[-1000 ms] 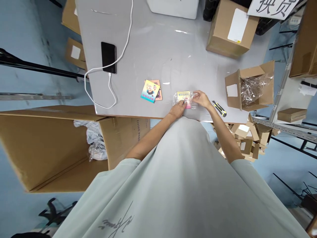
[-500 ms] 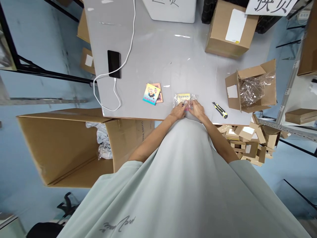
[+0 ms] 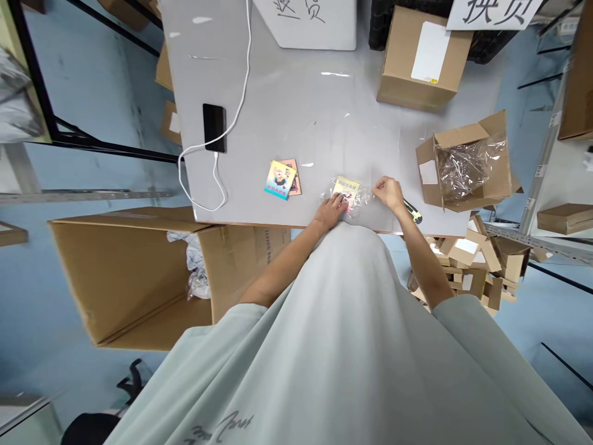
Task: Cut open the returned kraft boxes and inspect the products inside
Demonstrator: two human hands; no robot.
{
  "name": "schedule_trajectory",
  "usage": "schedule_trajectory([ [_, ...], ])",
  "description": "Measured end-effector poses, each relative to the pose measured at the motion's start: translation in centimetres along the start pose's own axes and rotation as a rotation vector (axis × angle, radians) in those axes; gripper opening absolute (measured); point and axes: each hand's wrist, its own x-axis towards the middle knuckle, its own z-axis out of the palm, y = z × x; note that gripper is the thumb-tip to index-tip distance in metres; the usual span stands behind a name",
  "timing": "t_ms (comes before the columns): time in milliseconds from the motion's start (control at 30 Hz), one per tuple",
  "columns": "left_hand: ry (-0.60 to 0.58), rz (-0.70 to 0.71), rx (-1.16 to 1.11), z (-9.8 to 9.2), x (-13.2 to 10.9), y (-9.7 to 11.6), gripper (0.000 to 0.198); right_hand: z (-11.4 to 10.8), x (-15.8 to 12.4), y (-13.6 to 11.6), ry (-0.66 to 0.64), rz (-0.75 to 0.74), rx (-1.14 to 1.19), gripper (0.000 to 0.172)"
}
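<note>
The booklet (image 3: pixel 347 186) lies partly under the flattened left hand (image 3: pixel 330 211), its film (image 3: pixel 362 198) extending toward the right hand (image 3: pixel 390 193), pinched narrow, grip unconfirmed; booklet presumably light and bendable, film slippery, best taken by its loose edge.

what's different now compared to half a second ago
The right hand has moved off the yellow-and-pink booklet, rightward to the edge of its clear wrapper; whether it pinches the film is unclear. The booklet has turned slightly clockwise. The left hand stays on it; the two loose booklets, phone and cutter lie as before.
</note>
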Motion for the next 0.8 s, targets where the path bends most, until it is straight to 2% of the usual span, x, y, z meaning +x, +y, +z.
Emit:
schedule_trajectory([
  [100, 0.022, 0.048, 0.002, -0.8, -0.3, -1.5, 0.074, -2.3, 0.8, 1.5, -0.016, 0.065, 0.149, 0.016],
  [167, 0.032, 0.032, 0.013, -1.5, -0.3, -2.1, 0.074, -3.2, 0.7, 2.4, -0.101, 0.110, 0.272, 0.026],
  [267, 0.056, -0.035, 0.020, -2.5, 0.4, -1.8, 0.074, -3.3, -0.4, 3.3, -0.250, 0.157, 0.466, 0.034],
  [400, 0.082, -0.127, -0.018, -3.0, 2.0, 0.4, 0.079, -1.9, -3.2, 3.5, -0.383, 0.188, 0.685, 0.036],
  [567, 0.039, -0.230, 0.003, -2.7, 3.3, 2.7, 0.077, 0.7, -6.2, 4.5, -0.345, 0.212, 0.824, 0.038],
  [667, 0.024, -0.260, 0.017, -2.7, 3.0, 2.0, 0.075, 2.6, -7.1, 5.7, -0.280, 0.298, 0.824, 0.036],
  [800, 0.064, -0.233, 0.013, -3.0, 2.3, 0.1, 0.072, 4.8, -7.6, 6.6, -0.249, 0.402, 0.786, 0.038],
])
